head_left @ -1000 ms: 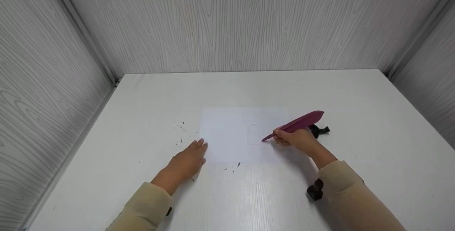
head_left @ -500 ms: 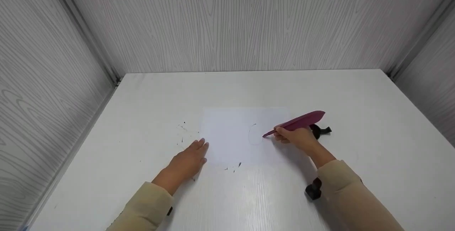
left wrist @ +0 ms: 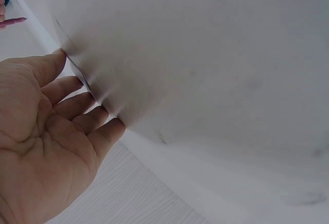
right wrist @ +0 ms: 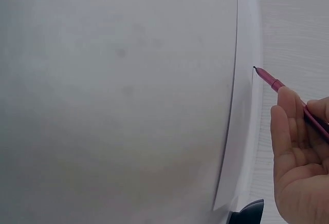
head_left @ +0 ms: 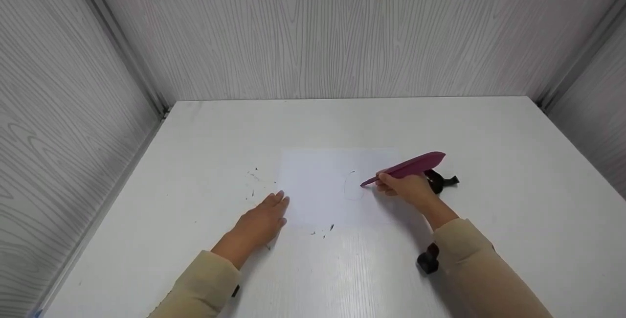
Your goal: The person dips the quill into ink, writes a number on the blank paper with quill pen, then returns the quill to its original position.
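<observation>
In the head view a white sheet of paper [head_left: 318, 186] lies on the white table, with a thin oval line drawn on its right half. My right hand [head_left: 408, 191] pinches a dark pink feather-shaped pen [head_left: 413, 165] between thumb and fingers, its tip at the oval's right side. The right wrist view shows the pen's barrel [right wrist: 267, 77] slanting out of the fingers, the tip at the paper. My left hand [head_left: 260, 220] rests with extended fingers at the paper's left edge. In the left wrist view its fingertips [left wrist: 115, 126] touch down in a row.
A black object [head_left: 435, 181] with a short stub shows behind the right hand, and another black piece [head_left: 428, 259] sits by the right sleeve. Dark marks [head_left: 331, 228] spot the table around the paper. Wood-grain panels [head_left: 313, 34] enclose the back and sides.
The pen tip has moved a little up the paper, along the oval's right side. My left hand has kept its place at the paper's edge.
</observation>
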A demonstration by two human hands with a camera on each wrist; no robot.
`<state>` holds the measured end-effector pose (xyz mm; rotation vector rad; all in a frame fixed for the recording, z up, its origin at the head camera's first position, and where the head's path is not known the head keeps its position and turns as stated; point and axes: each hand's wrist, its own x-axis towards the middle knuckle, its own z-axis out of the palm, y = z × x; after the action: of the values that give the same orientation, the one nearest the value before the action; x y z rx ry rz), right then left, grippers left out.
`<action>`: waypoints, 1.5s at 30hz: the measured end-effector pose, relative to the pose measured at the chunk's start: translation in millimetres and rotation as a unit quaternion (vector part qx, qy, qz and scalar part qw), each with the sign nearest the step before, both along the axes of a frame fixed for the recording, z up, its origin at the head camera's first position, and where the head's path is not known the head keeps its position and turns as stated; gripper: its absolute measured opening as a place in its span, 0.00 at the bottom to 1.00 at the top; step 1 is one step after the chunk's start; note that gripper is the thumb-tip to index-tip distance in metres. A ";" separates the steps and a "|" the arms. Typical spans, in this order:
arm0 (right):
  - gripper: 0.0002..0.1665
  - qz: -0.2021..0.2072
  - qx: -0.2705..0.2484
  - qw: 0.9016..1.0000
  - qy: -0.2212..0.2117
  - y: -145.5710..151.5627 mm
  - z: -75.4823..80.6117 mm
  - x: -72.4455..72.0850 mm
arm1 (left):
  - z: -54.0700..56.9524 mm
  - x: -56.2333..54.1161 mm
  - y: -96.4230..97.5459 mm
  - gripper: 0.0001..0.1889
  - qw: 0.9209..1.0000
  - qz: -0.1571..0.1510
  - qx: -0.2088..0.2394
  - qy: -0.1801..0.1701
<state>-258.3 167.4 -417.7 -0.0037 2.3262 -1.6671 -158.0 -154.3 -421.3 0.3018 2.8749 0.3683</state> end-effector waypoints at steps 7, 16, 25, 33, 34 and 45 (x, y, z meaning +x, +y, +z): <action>0.21 -0.005 0.010 1.000 0.010 -4.5 0.0 -1.0 | -1.3 -0.1 0.1 0.28 1.000 0.006 0.006 -0.001; 0.21 0.000 0.002 1.000 0.011 -8.9 0.6 -1.1 | -3.7 -1.4 -2.1 0.27 1.000 -0.010 -0.003 0.014; 0.21 -0.001 -0.012 1.000 0.012 -14.6 -0.8 -1.3 | -2.6 -1.0 -1.2 0.27 1.000 -0.003 0.005 0.010; 0.19 -0.002 -0.025 1.000 0.005 -19.9 -2.2 -2.7 | -6.0 -1.7 -3.1 0.28 1.000 -0.008 -0.001 0.013; 0.19 -0.001 -0.025 1.000 0.004 -20.4 -2.2 -2.7 | -6.3 -1.7 -3.2 0.28 1.000 -0.009 -0.002 0.013; 0.19 0.006 0.000 1.000 -0.007 -24.7 -2.9 -1.5 | -3.4 -0.7 -3.3 0.27 1.000 -0.015 0.012 0.017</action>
<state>-259.8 142.7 -420.6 -0.0066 2.3098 -1.6566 -158.7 -157.5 -424.7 0.3582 2.8974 0.3976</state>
